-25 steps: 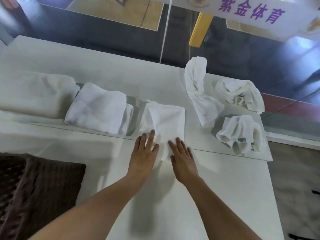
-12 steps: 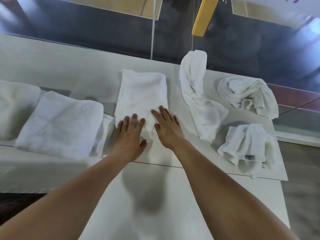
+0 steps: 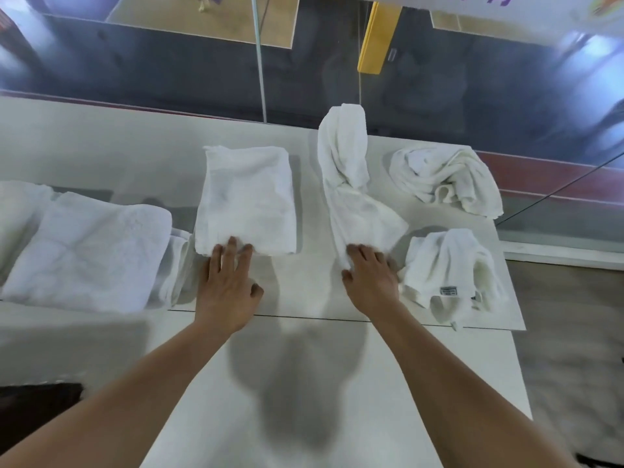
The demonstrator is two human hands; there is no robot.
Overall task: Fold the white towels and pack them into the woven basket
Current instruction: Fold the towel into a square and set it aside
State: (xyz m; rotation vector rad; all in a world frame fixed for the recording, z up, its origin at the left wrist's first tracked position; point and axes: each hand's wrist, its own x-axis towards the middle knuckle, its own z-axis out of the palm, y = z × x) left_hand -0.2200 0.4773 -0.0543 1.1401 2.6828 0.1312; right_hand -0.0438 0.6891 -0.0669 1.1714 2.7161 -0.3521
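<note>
resting flat, left hand [image 3: 227, 289] on folded towel [image 3: 246, 201] edge; right hand [image 3: 370, 278] gripping twisted towel [image 3: 354, 197].

Plain white towels [image 3: 246, 201] on a white table [image 3: 324, 383]; yellow post [image 3: 378, 38] behind.

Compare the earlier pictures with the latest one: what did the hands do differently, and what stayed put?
The right hand left the folded towel and moved right, onto the near end of the long twisted towel. The left hand stays at the folded towel's near edge. The two crumpled towels at right and the stack at left lie unmoved.
</note>
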